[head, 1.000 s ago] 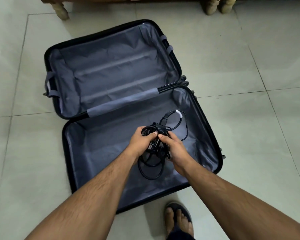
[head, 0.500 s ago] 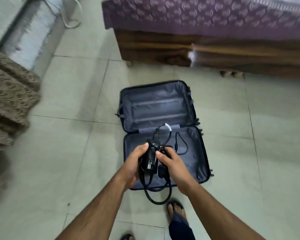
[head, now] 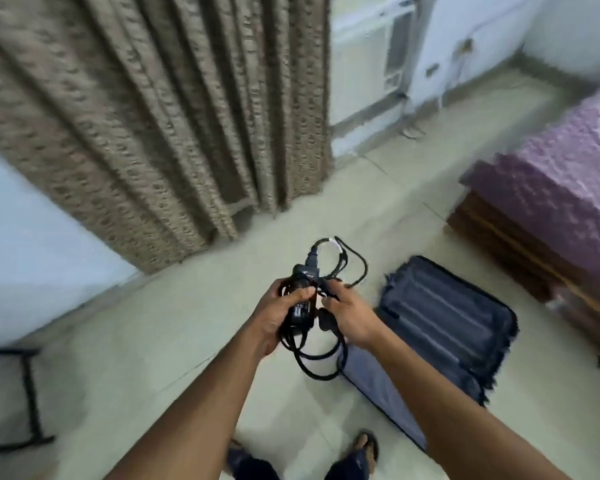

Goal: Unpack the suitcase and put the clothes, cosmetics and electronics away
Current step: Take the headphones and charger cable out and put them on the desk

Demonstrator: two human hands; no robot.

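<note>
Both hands carry the charger brick (head: 303, 295) and its cable (head: 312, 362) at chest height, above the floor (head: 174, 341). Left hand (head: 279, 315) wraps its fingers round the brick; right hand (head: 350, 315) pinches the plug end, likely to stop loose loops from trailing. Cable coils hang below. Suitcase (head: 440, 327) lies open on pale tiles to the right, apparently emptied. Brown curtain (head: 146, 116) ahead, purple-covered bed (head: 561, 202) at right edge. Picture blurred.
</note>
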